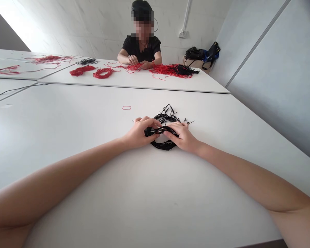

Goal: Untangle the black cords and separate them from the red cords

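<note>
Through the head view I see the black cord coil (164,146) lying on the smooth, white, matte table (155,196), a loose ring of thin, twisted strands with stiff frayed tips and a few narrow loops poking up at its far edge. At the coil's left side I have the left hand (144,132), its thumb and fingers curled most of the way together, with a flattened band of strands between them. At the coil's right side the right hand (184,135) is likewise bent nearly closed, the thumb pressing the same band from the near side; its other fingertips are partly hidden, so I cannot tell how they sit.

Just left of and beyond the coil, a small pink outlined rectangle (126,107) marks the surface. Well beyond the coil, a co-worker (142,48) in a dark top handles fine red cords (134,67); a shaggy red-and-black heap (167,70) spreads beside them. Far left beyond the coil lie an oblong red hank (82,70) and a rounded red ring (103,73).
</note>
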A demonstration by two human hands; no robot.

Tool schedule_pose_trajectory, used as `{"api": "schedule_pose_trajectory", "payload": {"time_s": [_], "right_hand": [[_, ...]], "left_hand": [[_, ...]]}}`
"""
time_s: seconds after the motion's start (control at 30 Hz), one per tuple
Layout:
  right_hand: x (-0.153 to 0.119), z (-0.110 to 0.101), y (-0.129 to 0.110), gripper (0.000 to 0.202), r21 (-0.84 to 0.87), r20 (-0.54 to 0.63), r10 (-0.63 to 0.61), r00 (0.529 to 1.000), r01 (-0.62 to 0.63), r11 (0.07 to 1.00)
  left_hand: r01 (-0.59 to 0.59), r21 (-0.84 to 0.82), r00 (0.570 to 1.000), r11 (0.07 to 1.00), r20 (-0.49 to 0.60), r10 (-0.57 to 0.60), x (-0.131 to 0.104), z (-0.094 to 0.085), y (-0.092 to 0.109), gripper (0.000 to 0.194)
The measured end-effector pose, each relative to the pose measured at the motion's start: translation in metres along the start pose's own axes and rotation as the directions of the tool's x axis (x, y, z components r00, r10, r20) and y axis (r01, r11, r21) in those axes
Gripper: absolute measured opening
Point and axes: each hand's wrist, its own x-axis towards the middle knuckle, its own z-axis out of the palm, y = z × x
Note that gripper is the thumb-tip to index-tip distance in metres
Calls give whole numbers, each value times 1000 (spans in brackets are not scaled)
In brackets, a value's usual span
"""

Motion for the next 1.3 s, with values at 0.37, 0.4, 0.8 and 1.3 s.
{"api": "schedule_pose_trajectory", "payload": {"time_s": [0.37,0.4,0.8,1.3], "right_hand": [[1,-4,-2,32,48,26,-40,999,39,998],[1,-4,-3,31,46,29,-41,999,40,998],[4,-33,6,33,-36,308,11,951,0,999],[5,-24,-9,10,100,133,-1,991,-12,995]], "left_hand": [[37,0,957,999,288,-35,5,-5,3,38],[33,4,952,999,303,-33,5,-5,3,37],[14,-7,953,1000,303,-12,3,-7,2,28],[15,-23,972,1000,235,-9,2,-7,5,30]]}}
